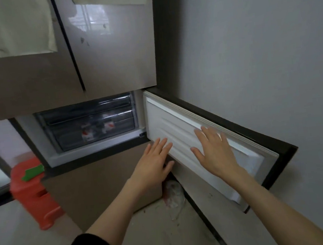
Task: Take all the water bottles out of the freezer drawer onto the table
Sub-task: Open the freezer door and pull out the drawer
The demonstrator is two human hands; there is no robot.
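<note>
So the freezer door (pixel 209 147) is swung wide open to the right, and both hands are spread flat with nothing in them: the right hand (pixel 213 152) is on the door's white inner liner, the left hand (pixel 155 163) is at the door's lower edge, a bit apart from the right. Just left of the door's hinge side you can see the drawer (pixel 93 129), closed, smoky see-through front. Inside it there are red and white labels, probably the bottles (pixel 97 129), but it's too blurry to count them. My guess is frozen bottles will be heavy, rock hard and slick with frost, so grab each around the middle with a full wrap, not by the cap. No table in view, and a red stool (pixel 32 191) sits well left of the door.
</note>
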